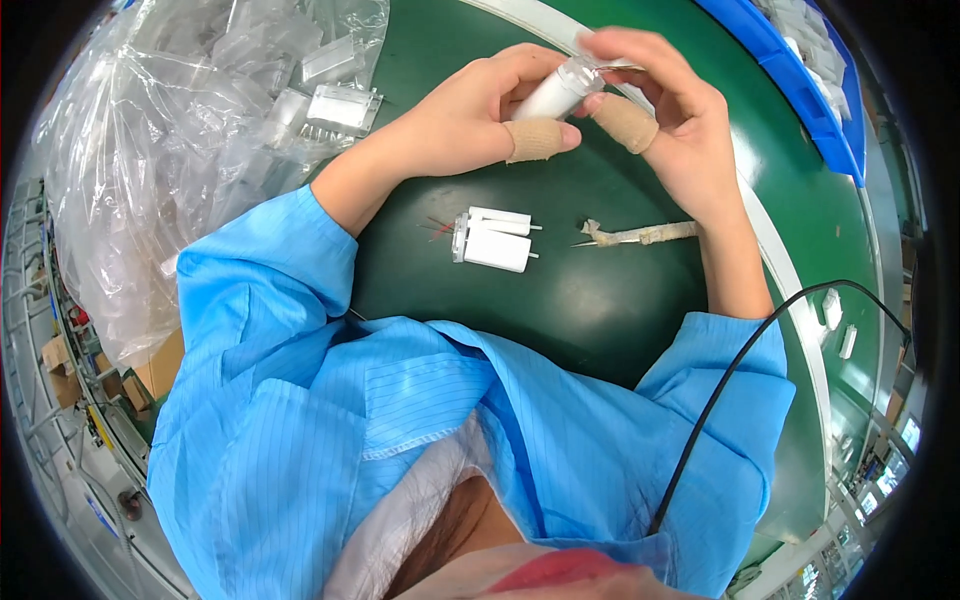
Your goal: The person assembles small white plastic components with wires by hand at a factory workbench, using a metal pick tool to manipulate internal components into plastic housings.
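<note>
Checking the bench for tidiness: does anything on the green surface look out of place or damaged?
Nothing looks damaged. Loose red wire strands lie beside the two white rectangular parts, and a tape-wrapped pointed tool lies askew nearby. Both hands hold a white cylindrical part.

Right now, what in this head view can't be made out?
- White cylindrical part: its far end is hidden by the right hand, its base by the left hand.
- Clear parts in the plastic bag: blurred by glare and folds.
- Blue bin: cut off by the rim.
</note>
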Demonstrator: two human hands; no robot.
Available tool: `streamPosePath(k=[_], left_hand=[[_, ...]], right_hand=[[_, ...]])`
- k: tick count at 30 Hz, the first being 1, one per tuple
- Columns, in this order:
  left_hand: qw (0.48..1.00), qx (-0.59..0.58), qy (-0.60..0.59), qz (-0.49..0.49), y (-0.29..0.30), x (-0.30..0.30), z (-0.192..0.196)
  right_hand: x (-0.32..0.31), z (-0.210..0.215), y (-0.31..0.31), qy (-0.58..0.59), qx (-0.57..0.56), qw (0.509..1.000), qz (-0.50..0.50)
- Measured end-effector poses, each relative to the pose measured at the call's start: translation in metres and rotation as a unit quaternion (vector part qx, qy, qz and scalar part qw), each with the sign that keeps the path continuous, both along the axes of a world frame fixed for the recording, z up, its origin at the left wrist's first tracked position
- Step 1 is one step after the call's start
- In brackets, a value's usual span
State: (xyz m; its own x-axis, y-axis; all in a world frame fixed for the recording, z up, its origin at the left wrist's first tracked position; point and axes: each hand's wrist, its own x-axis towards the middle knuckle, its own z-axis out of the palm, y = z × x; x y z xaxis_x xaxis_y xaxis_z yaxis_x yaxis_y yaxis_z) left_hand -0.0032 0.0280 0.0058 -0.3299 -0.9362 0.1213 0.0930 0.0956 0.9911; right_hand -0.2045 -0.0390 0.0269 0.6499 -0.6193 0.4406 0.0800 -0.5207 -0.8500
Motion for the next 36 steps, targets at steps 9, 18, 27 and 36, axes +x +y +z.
streamPosePath(k=[9, 18, 27, 36], left_hand=[[0.973, -0.098, -0.146, 0.153, 0.003, -0.009, -0.004], [0.942, -0.189, -0.180, 0.209, 0.009, -0.011, -0.005], [0.931, -0.203, -0.247, 0.177, 0.009, -0.004, -0.001], [0.958, -0.184, -0.159, 0.149, 0.014, -0.008, -0.007]], right_hand=[[-0.006, -0.002, 0.009, 0.059, 0.096, 0.991, -0.077], [-0.007, -0.004, 0.011, 0.047, -0.006, 0.996, -0.081], [-0.009, -0.003, 0.008, 0.091, 0.037, 0.993, -0.066], [-0.016, -0.005, 0.002, 0.095, 0.049, 0.994, -0.002]])
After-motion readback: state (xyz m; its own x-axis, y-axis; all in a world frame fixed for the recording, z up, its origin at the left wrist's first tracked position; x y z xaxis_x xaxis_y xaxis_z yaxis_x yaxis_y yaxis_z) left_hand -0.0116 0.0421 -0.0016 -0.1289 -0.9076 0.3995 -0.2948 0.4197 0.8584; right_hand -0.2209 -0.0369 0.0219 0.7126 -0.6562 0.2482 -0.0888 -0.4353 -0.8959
